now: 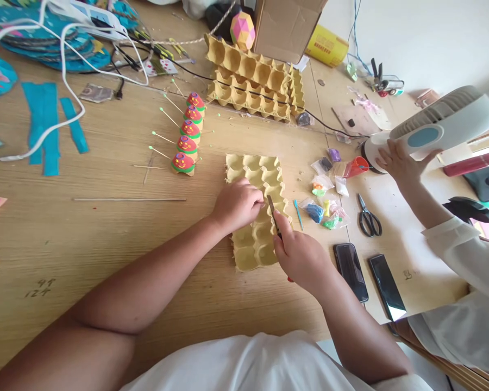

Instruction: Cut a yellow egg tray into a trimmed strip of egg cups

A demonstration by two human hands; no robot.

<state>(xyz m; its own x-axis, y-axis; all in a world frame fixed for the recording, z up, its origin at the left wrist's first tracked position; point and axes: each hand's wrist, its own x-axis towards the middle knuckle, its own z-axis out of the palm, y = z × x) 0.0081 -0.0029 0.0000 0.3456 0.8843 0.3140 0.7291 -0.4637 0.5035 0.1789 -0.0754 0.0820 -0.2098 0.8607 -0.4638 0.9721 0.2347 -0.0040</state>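
A yellow egg carton lies lengthwise on the wooden table in front of me, cups facing up. My left hand rests on its middle, fingers curled closed on the carton; what its fingertips grip is partly hidden. In my right hand is a small knife, held by its dark handle. The blade points up and away, over the right half of the carton and close to the left fingers. Beyond the carton to the left stands a row of painted egg-cup pieces with red faces, green rims and green-tipped sticks.
More egg cartons lie at the back beside a cardboard box. To the right are bagged clay, scissors and two phones. Another person's hand touches a white fan. A thin stick lies left.
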